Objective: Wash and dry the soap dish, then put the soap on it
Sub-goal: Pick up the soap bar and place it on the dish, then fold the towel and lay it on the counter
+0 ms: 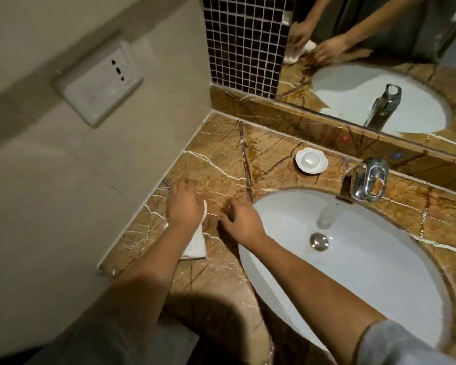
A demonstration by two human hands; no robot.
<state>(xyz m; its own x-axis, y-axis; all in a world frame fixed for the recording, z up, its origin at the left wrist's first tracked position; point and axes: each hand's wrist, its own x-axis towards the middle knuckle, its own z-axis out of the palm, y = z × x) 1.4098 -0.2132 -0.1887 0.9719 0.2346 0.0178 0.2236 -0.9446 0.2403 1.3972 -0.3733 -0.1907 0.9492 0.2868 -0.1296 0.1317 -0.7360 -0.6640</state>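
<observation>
wall socket (98, 83); left hand (184, 204), palm down, fingers curled on white cloth (196, 243); right hand (241, 219), loosely open, empty, on marble counter (221, 159); soap dish (312, 160), soap inside, behind basin (366, 259), beside tap (366, 180). likely ceramic: rigid, breakable, slippery wet; grip by rim.

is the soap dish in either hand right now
No, the soap dish sits on the counter behind the basin, apart from both hands.

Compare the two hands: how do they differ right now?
The left hand rests on a white folded cloth on the brown marble counter, near the wall; the right hand touches no cloth and hovers by the white oval sink, fingers curled. Both are bare, palms down.
</observation>
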